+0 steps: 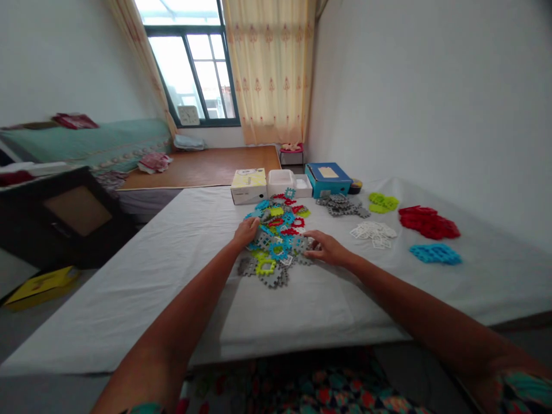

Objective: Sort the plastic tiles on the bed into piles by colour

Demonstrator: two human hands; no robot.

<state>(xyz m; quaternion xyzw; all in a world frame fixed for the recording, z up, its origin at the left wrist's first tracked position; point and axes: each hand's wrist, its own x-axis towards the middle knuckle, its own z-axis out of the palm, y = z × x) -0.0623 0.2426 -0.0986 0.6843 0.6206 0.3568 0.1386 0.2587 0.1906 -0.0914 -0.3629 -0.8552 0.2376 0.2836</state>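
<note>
A mixed heap of flat plastic puzzle tiles [278, 236] in blue, red, grey and lime lies in the middle of a white-covered table [142, 276]. My left hand [245, 232] rests on the heap's left edge, fingers curled down onto the tiles. My right hand [324, 246] lies on the heap's right edge, fingers bent against grey and white tiles. What either hand grips, if anything, is hidden by the fingers.
To the right lie sorted piles: grey [342, 205], lime [383, 202], white [373, 233], red [429, 222], blue [435, 253]. Boxes stand behind the heap: yellow-white [248, 185], clear [281, 181], blue [328, 178]. A bed [86, 144] and window [194, 75] are beyond.
</note>
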